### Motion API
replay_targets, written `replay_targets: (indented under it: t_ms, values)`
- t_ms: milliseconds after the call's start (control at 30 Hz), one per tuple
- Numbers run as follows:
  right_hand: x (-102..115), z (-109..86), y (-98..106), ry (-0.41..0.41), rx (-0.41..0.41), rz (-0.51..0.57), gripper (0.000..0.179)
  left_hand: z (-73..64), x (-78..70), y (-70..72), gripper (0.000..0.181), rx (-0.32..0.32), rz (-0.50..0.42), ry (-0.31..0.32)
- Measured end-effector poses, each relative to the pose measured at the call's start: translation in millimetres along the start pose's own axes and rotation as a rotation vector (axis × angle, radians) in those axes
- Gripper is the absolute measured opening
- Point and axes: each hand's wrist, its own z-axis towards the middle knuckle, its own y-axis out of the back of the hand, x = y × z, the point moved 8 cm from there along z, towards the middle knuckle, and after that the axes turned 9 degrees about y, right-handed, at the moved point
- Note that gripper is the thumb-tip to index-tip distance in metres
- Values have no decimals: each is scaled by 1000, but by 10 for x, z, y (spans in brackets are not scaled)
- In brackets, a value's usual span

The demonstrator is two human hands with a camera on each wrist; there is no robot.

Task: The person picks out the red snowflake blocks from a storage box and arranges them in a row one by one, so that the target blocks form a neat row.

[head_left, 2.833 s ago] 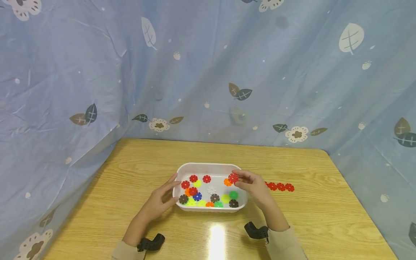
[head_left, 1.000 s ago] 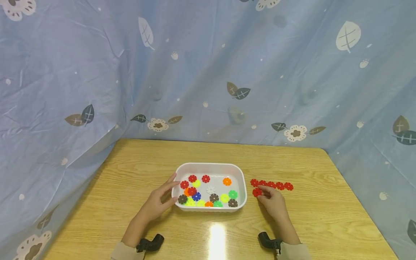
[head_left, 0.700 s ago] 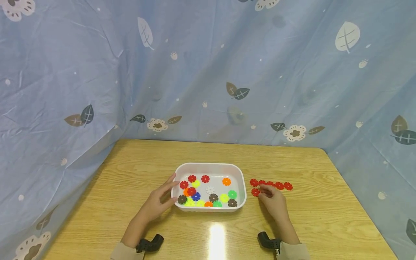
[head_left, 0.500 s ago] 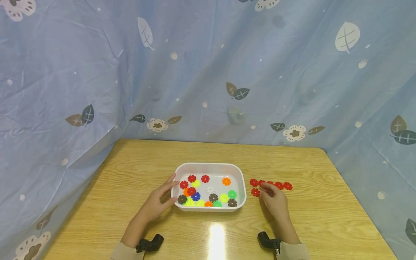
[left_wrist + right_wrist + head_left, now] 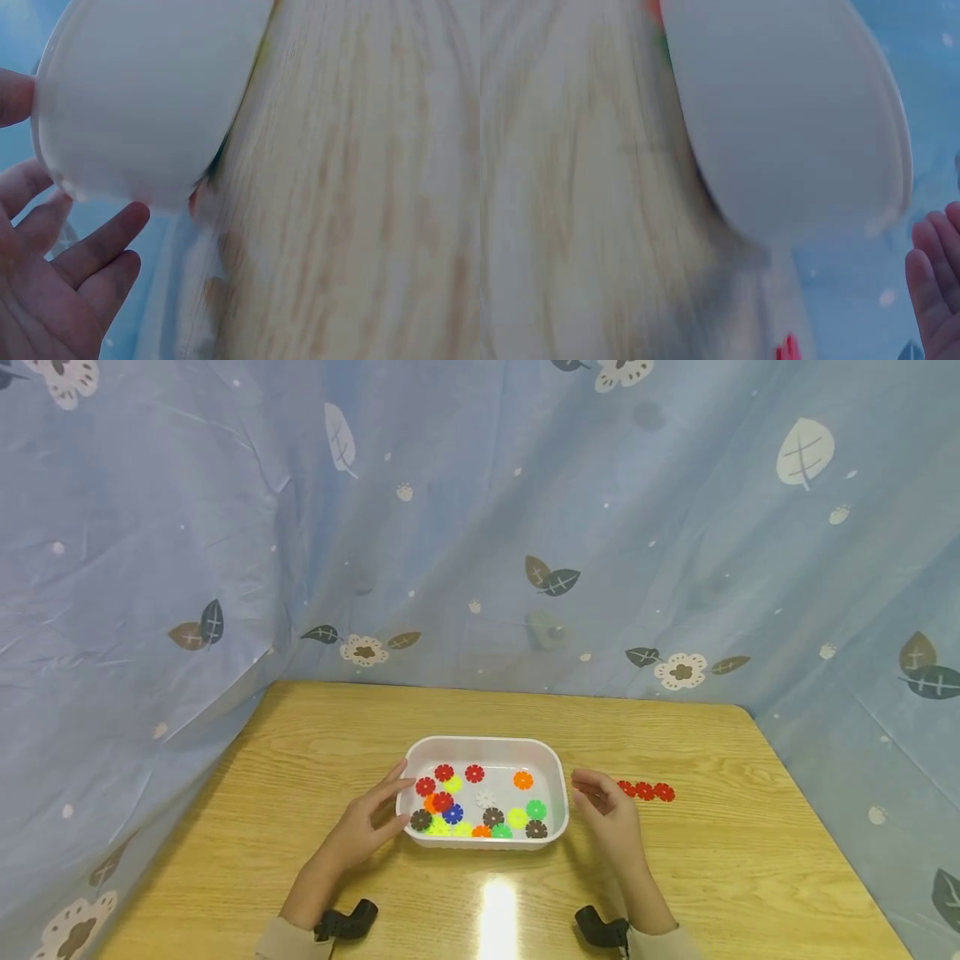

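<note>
A white plastic tray (image 5: 480,739) with notched plastic discs stands mid-table. My left hand (image 5: 358,828) holds its left end, thumb and fingertips at the rim; in the left wrist view some fingers (image 5: 105,247) hang apart from the wall. To the right of the tray hovers my right hand (image 5: 613,822), fingers loosely bent and holding nothing. It hides the left part of the red disc row (image 5: 646,791); three discs show past it. Inside the tray lie red discs (image 5: 474,773), plus orange, yellow, green, blue, dark brown and white ones.
The wooden table (image 5: 315,718) ends at a blue patterned curtain (image 5: 465,527) behind and at both sides. Each wrist wears a black camera mount (image 5: 347,922). A bright light reflection lies on the table in front of the tray.
My right hand took a red disc from the tray and set it down below the red row's left end. It has since let go and moved left toward the tray. My left hand stays put.
</note>
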Motion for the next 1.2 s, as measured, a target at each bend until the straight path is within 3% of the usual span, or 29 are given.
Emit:
replay_targets:
  t_ms: [167, 433, 533, 767, 967, 1200]
  values:
    - [184, 32, -237, 79, 78, 96, 29, 7, -37, 4, 46, -5, -9, -11]
    - [321, 177, -590, 58, 187, 168, 32, -49, -411, 135, 44, 6, -3, 15]
    - [348, 250, -723, 47, 213, 201, 33, -49, -419, 138, 44, 5, 1, 12]
    - [219, 421, -1031, -111, 262, 185, 35, -48, -418, 131, 45, 2, 5, 9]
    - [116, 517, -1212, -195, 266, 167, 36, -51, -419, 130, 45, 8, 11, 18]
    - [59, 556, -1416, -274, 370, 172, 45, -37, -379, 114, 45, 11, 3, 35]
